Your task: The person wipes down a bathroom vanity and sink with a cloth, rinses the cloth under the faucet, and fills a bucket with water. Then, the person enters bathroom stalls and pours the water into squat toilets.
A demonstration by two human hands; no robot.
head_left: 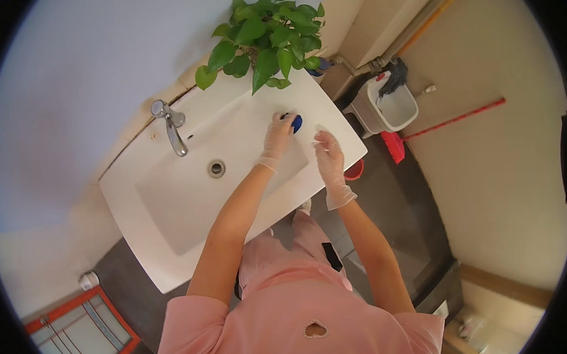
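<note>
In the head view, my left hand [278, 138], inside a clear thin glove, has its fingers closed around a small dark blue object [297, 123]. This object is at the right part of the white sink [130, 209], well apart from the tap [172, 128] and the drain [217, 169], and below the green plant [265, 42]. My fingers cover much of it, so its full shape I cannot tell, nor whether it touches the sink surface.

My right hand [329, 155] is just beside, near the right edge of the sink, with fingers partly bent; if it holds something small, I cannot tell.

I judge the blue object to be light, because it is small and one hand manages it. Whether it is stiff or soft is not shown. The smooth glove may slip on it, especially if wet. I would hold it by its opposite sides, thumb against fingers, with moderate pressure.
</note>
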